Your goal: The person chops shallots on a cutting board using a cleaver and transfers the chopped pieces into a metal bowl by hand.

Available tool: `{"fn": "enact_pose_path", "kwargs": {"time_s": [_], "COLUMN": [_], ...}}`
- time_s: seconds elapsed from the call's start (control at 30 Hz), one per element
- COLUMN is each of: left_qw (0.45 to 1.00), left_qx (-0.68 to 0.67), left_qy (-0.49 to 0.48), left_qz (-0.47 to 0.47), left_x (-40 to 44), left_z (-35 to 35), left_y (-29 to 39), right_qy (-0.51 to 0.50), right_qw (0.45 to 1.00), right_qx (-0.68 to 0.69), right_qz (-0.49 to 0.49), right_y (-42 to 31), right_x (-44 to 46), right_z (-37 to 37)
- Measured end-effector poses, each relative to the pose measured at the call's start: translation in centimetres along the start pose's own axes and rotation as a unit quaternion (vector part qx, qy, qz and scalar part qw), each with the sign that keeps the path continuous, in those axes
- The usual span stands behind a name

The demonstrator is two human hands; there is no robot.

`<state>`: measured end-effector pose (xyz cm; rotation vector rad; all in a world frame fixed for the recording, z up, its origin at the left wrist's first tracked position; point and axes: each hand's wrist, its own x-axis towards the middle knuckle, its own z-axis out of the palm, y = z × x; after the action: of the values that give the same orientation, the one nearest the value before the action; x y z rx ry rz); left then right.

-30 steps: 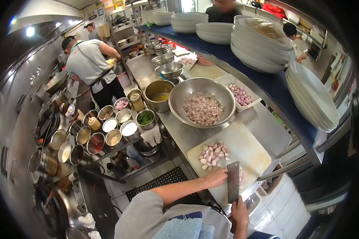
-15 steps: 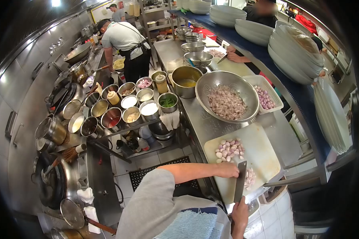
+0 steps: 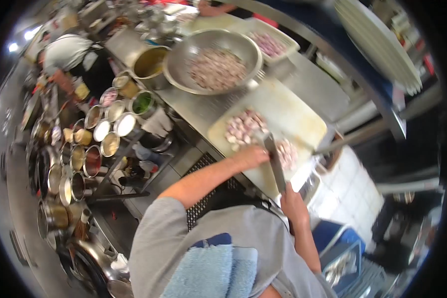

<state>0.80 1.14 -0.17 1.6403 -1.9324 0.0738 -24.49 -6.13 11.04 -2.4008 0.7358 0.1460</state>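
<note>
The right hand [image 3: 294,201] gripped the knife [image 3: 274,161] by its handle, out past the edge of the board [image 3: 293,107]. The blade was over the board between 2 piles: whole onions [image 3: 243,126] on its left, chopped onions [image 3: 287,153] on its right. The left hand [image 3: 253,157], fingers curled, was just beside the blade; whether it pinched an onion, I could not tell. Open board stretched beyond the piles toward the far edge, near the bowl [image 3: 184,47].

The right hand [image 3: 293,201] grips a cleaver [image 3: 275,163], which sits between the left hand [image 3: 253,157] and chopped shallots [image 3: 287,154].
</note>
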Motion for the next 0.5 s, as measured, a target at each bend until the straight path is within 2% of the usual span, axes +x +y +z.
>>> {"fn": "enact_pose_path", "kwargs": {"time_s": [0.03,0.07,0.1,0.23,0.5], "left_qw": [0.999,1.0,0.999,0.999,0.998], "left_qx": [0.016,0.018,0.015,-0.026,-0.024], "left_qy": [-0.035,-0.01,-0.046,-0.03,-0.027], "left_qz": [0.007,0.005,-0.016,-0.033,-0.042], "left_x": [0.0,-0.5,-0.2,-0.2,0.0], "left_z": [-0.3,0.4,-0.6,-1.2,-1.8], "left_y": [-0.1,-0.4,0.0,0.5,1.0], "right_qy": [0.011,0.015,0.019,-0.009,-0.013], "right_qw": [1.0,1.0,1.0,0.999,0.999], "right_qx": [0.008,0.016,0.018,0.036,0.044], "right_qz": [-0.012,-0.016,-0.011,0.021,0.021], "right_y": [0.1,-0.2,-1.1,-1.0,-1.1], "right_x": [0.2,0.2,-0.1,-0.4,-0.9], "right_z": [0.1,-0.2,-1.0,-0.6,-0.7]}}
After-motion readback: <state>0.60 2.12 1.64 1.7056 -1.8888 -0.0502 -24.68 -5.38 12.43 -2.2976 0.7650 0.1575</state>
